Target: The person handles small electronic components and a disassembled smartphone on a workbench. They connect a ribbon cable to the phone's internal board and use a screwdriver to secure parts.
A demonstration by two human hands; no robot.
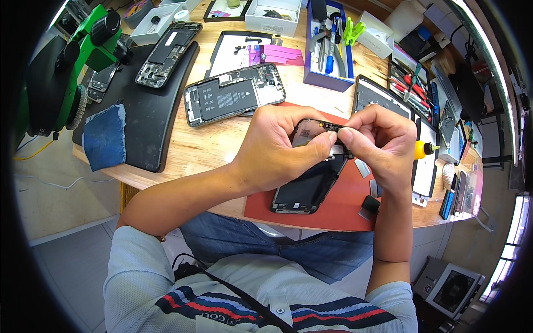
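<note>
A dark phone screen [307,187], its back with small metal parts towards me, is held tilted above a red-brown mat [350,208]. My left hand [272,149] is closed round its upper left side, thumb pressed near the top edge. At the upper right corner, my right hand [384,145] pinches the screen's edge with thumb and curled fingers. Whether a small part sits between those right fingertips is hidden. Just beyond my left hand lies an opened phone body [233,95] with its battery showing.
Another opened phone [169,54] rests on a black pad [152,119] at the left, near a blue cloth [105,137] and a green-armed device [91,41]. A blue tool box [328,77] stands at the back. To the right are a yellow bottle [420,150] and a tray of screwdrivers [410,89].
</note>
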